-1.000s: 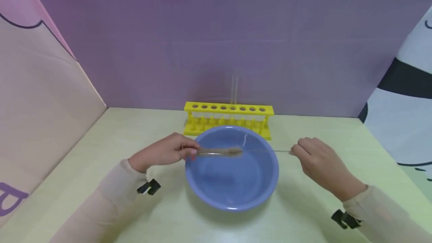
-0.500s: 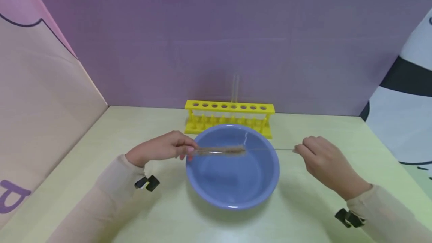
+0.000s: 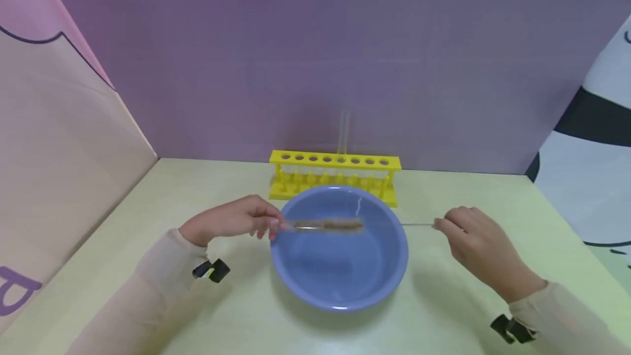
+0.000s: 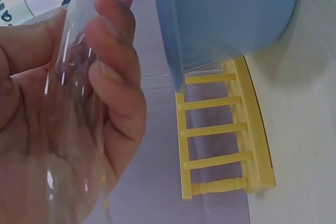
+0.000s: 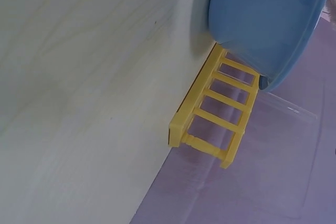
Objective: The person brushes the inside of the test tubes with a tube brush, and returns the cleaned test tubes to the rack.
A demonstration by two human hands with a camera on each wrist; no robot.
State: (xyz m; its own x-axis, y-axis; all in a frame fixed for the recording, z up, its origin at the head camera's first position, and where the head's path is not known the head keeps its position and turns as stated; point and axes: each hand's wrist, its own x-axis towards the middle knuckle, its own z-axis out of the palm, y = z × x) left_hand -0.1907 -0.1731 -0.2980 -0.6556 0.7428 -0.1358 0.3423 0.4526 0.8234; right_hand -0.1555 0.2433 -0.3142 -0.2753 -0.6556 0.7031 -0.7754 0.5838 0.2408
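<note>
My left hand (image 3: 236, 217) holds a clear glass test tube (image 4: 68, 93) sideways above the blue basin (image 3: 340, 307), thumb on one side and fingers curled round the other in the left wrist view. In line with the tube, the tan bristles of a test tube brush (image 3: 343, 225) show over the basin. Blur leaves it uncertain how far the bristles sit inside the tube. The brush's thin wire handle runs right, beyond the basin rim, to my right hand (image 3: 480, 245), which pinches its end. Neither that hand nor the brush appears in the right wrist view.
A yellow test tube rack (image 3: 335, 159) stands right behind the basin, near the purple backdrop (image 3: 315, 59). Another clear test tube (image 3: 343, 130) stands upright at the rack. The pale table (image 3: 212, 305) extends on both sides, with printed panels left and right.
My right hand has shifted slightly right, and the bristles have moved right with it. My left hand, with the test tube, has drifted a little left. Basin and rack stay put.
</note>
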